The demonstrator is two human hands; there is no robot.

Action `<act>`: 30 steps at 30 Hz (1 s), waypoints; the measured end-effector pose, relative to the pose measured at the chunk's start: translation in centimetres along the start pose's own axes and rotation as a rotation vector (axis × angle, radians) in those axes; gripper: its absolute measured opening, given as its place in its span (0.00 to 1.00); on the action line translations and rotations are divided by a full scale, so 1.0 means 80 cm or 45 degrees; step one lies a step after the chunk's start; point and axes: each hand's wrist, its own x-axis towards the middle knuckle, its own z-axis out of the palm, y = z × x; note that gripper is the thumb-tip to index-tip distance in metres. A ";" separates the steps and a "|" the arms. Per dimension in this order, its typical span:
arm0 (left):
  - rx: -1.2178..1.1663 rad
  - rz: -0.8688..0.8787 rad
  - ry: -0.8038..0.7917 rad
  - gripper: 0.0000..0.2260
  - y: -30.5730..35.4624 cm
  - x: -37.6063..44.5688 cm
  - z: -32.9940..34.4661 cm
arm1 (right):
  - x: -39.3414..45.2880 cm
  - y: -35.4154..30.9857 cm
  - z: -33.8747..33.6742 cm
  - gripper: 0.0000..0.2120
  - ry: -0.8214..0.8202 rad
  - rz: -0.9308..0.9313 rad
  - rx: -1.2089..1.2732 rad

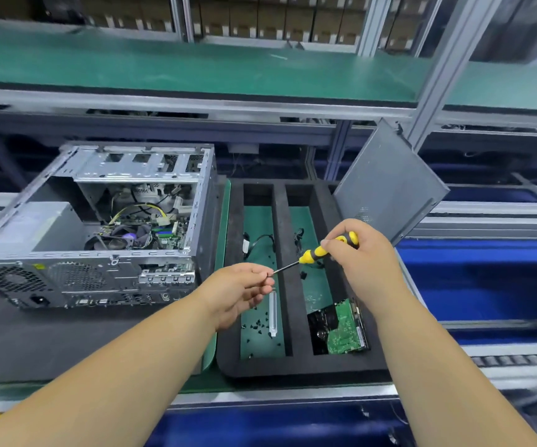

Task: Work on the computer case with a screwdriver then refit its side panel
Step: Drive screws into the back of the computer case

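An open grey computer case [77, 272] lies on its side at the left, its inside with cables and a fan exposed upward. Its dark side panel [389, 185] leans upright at the back right of the foam tray. My right hand [360, 256] grips the yellow-and-black handle of a screwdriver [315, 254] above the tray. The thin shaft points left and down to my left hand [241, 291], whose fingertips pinch something small at the tip; what it is cannot be made out.
A black foam tray [296, 366] with long slots holds several small black screws, a metal slot cover [272, 314], black cables and a hard drive [341, 330] with its green board up. A green-topped shelf runs overhead. Blue conveyor sections lie at the right and front.
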 end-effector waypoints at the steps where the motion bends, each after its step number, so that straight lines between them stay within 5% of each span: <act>1: -0.026 0.012 -0.001 0.06 0.004 -0.004 0.000 | -0.002 -0.004 -0.003 0.05 0.024 -0.004 0.020; 16: -0.201 0.210 0.023 0.07 0.045 -0.063 -0.023 | -0.016 -0.057 0.016 0.03 -0.010 -0.160 0.070; 30: 0.481 0.797 0.277 0.12 0.119 -0.105 -0.143 | -0.007 -0.131 0.100 0.07 -0.352 -0.080 -0.143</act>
